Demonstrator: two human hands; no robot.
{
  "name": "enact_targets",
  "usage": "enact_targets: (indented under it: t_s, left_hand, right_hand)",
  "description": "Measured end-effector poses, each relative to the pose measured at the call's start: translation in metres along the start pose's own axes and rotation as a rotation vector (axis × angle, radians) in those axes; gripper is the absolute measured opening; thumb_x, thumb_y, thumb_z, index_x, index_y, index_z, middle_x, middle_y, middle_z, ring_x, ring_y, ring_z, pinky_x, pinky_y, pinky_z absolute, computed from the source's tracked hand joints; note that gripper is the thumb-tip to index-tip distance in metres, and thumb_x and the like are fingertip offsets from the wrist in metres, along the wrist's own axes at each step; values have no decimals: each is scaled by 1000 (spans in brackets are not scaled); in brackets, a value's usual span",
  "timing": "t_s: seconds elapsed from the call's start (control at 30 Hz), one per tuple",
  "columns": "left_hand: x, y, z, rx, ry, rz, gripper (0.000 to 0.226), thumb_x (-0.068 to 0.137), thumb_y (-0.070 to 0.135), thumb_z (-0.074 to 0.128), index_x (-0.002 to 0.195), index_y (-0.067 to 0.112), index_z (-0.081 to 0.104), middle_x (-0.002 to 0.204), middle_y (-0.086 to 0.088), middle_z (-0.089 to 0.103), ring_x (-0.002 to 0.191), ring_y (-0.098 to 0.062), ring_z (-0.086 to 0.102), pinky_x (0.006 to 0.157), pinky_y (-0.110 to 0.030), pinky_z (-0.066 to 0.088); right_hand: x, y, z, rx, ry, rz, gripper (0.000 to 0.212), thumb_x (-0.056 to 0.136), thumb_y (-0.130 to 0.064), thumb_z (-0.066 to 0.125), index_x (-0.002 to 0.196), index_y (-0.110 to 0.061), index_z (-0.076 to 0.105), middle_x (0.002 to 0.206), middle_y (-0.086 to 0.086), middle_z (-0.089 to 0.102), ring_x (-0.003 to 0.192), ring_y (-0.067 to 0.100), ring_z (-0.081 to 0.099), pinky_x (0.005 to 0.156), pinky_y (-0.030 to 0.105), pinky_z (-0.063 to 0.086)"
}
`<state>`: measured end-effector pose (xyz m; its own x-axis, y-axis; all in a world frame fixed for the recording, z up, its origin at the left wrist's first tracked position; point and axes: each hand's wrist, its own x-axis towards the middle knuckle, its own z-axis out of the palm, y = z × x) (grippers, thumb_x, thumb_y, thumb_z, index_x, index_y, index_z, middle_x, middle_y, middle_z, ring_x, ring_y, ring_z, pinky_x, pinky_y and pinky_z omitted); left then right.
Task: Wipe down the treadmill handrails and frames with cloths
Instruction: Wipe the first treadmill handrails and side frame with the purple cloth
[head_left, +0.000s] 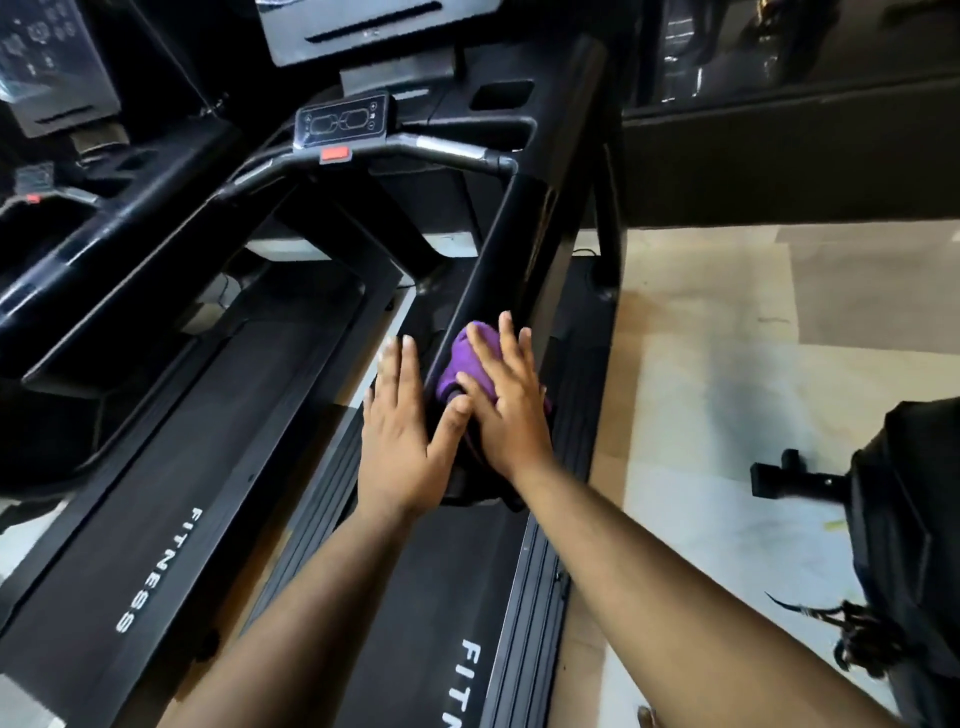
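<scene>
Right hand (511, 410) flat, pressing purple cloth (467, 358) on handrail (498, 249) | left hand (400, 441) flat, fingers spread

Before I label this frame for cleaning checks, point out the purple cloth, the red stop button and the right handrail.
purple cloth (464, 358), head view, bare fold beside the fingers.
red stop button (334, 154), head view, its middle.
right handrail (498, 260), head view, mid-length top face.

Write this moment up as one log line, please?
step: wiping right handrail | right hand: flat, pressing purple cloth on rail | left hand: open, beside rail | treadmill belt: below
</scene>
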<state>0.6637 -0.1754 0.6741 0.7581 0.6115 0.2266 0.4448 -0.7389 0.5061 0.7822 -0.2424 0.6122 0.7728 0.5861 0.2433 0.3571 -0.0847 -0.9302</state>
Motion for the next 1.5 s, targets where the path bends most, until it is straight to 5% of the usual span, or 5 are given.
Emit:
enact_targets:
  t_s: [0.17,0.53,0.8,1.1,1.5]
  left_hand:
    - [1,3,0,218,-70,38,105,83,93,6,165,28,6,173,4,-2,158,-10,-10,128,-41,-2]
    - [10,5,-6,187,-184,-32,111,74,96,3,165,32,1,172,10,-6,157,-6,-9,128,-45,-2]
    - [65,15,5,270,-291,-96,118,64,103,-2,156,33,-24,161,19,-29,152,-1,-22,127,-47,-8]
    - [92,23,13,269,-301,-83,119,66,103,15,155,35,-25,160,16,-30,156,-6,-12,128,-48,3]
    - [91,24,17,390,-285,-36,125,67,104,15,163,29,-12,170,-1,-22,158,-14,-14,128,-52,5]
  right_hand:
    - [-24,-6,11,227,191,511,66,102,-67,31,160,-47,8,172,-10,-7,158,13,-7,123,64,6]
    - [57,-3,-8,-65,60,163,58,109,-39,43,162,-32,21,173,-8,2,159,20,-4,127,55,11]
    - [59,31,-12,-233,-117,-257,61,103,-60,32,160,-40,27,173,-8,9,158,20,-13,126,42,2]
    - [139,19,-30,-279,-158,-173,58,99,-51,42,155,-38,41,171,-9,19,159,21,-4,117,74,17]
    - [136,43,-28,56,77,20,64,98,-44,48,158,-31,33,172,6,7,159,31,-3,128,52,8]
